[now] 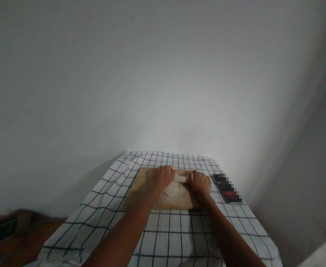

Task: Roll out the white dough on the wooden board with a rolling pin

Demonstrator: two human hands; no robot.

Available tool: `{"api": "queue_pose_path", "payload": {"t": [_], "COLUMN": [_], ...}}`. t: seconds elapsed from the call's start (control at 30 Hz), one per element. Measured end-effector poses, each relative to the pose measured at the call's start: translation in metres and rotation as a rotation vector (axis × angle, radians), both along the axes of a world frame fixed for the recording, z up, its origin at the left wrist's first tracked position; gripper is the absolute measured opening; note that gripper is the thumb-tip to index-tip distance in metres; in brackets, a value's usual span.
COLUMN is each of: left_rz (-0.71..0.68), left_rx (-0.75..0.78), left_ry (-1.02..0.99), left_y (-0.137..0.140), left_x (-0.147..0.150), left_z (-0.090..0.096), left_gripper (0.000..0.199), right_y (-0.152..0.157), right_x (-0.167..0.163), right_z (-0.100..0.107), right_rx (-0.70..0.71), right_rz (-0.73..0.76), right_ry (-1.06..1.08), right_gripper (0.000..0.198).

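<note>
Both my hands grip a pale rolling pin [181, 179] that lies crosswise over a wooden board. My left hand [163, 176] is closed round its left end, and my right hand [200, 182] is closed round the right end. Just on the near side of the pin, a flat piece of whitish dough [172, 189] rests on the board. Part of the dough is hidden under the pin and my left hand. The wooden board [140, 189] shows a light dusting of flour near the dough.
Under the board spreads a white tablecloth [157, 237] with a black grid. A dark phone [226, 188], partly blurred out, lies to the right of the board. The table's far end meets a pale wall [163, 92]. Dark brown furniture [21, 230] stands low at the left.
</note>
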State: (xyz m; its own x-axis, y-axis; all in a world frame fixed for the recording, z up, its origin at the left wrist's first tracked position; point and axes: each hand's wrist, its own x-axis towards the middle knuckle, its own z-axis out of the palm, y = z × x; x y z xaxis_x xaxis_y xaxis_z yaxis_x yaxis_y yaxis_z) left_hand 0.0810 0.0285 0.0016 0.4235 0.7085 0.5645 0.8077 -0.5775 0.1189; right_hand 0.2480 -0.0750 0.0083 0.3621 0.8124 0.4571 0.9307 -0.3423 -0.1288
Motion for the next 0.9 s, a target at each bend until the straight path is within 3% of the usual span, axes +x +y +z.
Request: {"api": "queue_pose_path", "payload": {"t": [0.57, 0.9], "left_rz": [-0.002, -0.01], "left_rx": [-0.023, 0.001], "left_ry": [0.003, -0.003], "left_y": [-0.0026, 0.001], "left_x": [-0.0009, -0.0005], "left_z": [0.0012, -0.0036], "left_gripper": [0.027, 0.029], "right_y": [-0.0028, 0.0003], "right_x": [-0.0018, -0.0004], "right_z": [0.003, 0.0003], "right_rx": [-0.058, -0.011], "right_rz": [-0.01, -0.015], "right_ry": [-0.013, 0.028], "right_gripper": [0.034, 0.034]}}
